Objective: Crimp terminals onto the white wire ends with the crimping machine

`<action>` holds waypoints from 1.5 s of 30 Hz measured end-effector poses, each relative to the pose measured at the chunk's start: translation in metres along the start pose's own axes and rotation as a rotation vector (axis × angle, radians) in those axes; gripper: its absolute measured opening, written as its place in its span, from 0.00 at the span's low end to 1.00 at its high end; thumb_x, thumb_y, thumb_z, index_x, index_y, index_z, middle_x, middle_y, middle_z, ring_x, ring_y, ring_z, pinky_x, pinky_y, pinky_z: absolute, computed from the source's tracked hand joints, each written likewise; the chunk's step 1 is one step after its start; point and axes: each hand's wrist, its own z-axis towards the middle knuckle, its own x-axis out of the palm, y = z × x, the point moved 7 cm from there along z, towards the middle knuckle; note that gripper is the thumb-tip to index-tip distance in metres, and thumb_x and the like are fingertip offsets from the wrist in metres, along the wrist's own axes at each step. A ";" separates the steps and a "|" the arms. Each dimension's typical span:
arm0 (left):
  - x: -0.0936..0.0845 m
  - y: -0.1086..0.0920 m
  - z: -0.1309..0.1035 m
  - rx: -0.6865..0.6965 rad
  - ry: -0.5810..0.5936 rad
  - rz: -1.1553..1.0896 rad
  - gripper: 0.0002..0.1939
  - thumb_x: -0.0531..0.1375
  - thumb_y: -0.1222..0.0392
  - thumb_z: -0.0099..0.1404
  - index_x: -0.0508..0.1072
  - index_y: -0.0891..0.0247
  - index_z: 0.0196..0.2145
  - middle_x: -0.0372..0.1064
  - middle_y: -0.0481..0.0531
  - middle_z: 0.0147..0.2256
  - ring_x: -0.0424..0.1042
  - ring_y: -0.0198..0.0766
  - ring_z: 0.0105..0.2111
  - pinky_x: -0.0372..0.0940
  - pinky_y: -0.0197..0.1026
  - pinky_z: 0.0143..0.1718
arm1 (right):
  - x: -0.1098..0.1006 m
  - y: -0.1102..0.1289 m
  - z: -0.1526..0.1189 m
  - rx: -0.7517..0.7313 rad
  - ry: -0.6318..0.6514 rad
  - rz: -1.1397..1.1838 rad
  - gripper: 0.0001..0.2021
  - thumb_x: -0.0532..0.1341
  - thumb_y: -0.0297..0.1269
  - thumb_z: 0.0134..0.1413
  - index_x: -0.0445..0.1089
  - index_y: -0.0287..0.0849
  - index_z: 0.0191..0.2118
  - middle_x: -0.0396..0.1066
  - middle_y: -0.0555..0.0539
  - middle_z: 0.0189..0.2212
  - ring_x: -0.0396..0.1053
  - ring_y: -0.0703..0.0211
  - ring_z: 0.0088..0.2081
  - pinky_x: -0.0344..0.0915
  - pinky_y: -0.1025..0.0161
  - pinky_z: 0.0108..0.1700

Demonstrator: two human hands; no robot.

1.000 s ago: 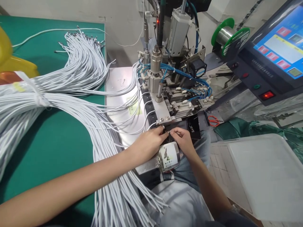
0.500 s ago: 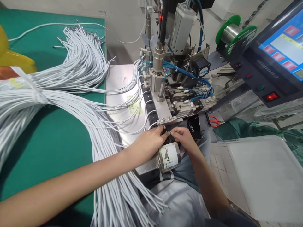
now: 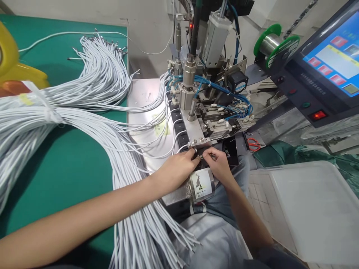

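Observation:
My left hand (image 3: 178,168) is at the front end of the machine (image 3: 193,127), its fingers closed at a small piece beside a white cable. Close on its right, my right hand (image 3: 217,162) pinches something small and metallic; the fingertips of both hands nearly meet. White cables run from a thick bundle (image 3: 92,123) into the machine's row of black blocks (image 3: 181,138). Just below the hands sits a roll with a white label (image 3: 202,184). What exactly lies between the fingers is too small to make out.
A green table (image 3: 84,157) carries the cable bundles and a yellow object (image 3: 17,67). At the right are a screen panel (image 3: 328,63), a green wire spool (image 3: 270,45), red-handled scissors (image 3: 254,144) and a white tray (image 3: 316,209). Loose cable ends hang near my lap.
The view has shifted slightly. My right hand's fingers have curled a little more, while my left hand stays in almost the same place at the machine.

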 end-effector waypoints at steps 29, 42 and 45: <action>-0.021 0.003 -0.013 -0.198 0.132 0.153 0.11 0.52 0.75 0.58 0.73 0.69 0.29 0.71 0.58 0.30 0.73 0.44 0.27 0.57 0.38 0.20 | -0.022 0.011 -0.030 -0.151 -0.262 -0.160 0.13 0.50 0.37 0.57 0.57 0.43 0.22 0.54 0.54 0.19 0.52 0.65 0.23 0.51 0.66 0.26; -0.030 0.014 -0.018 -0.295 0.003 0.197 0.14 0.47 0.72 0.62 0.73 0.72 0.32 0.71 0.62 0.26 0.73 0.46 0.28 0.53 0.40 0.22 | 0.094 0.018 -0.129 -0.079 0.618 -0.421 0.12 0.53 0.31 0.58 0.69 0.42 0.25 0.72 0.50 0.25 0.67 0.61 0.30 0.55 0.66 0.33; -0.035 -0.001 -0.016 -0.200 -0.049 0.018 0.16 0.48 0.63 0.66 0.74 0.70 0.30 0.70 0.59 0.27 0.71 0.42 0.26 0.56 0.40 0.23 | 0.085 0.020 -0.130 -0.022 0.567 -0.518 0.11 0.52 0.30 0.57 0.69 0.42 0.29 0.71 0.49 0.24 0.66 0.60 0.27 0.54 0.65 0.31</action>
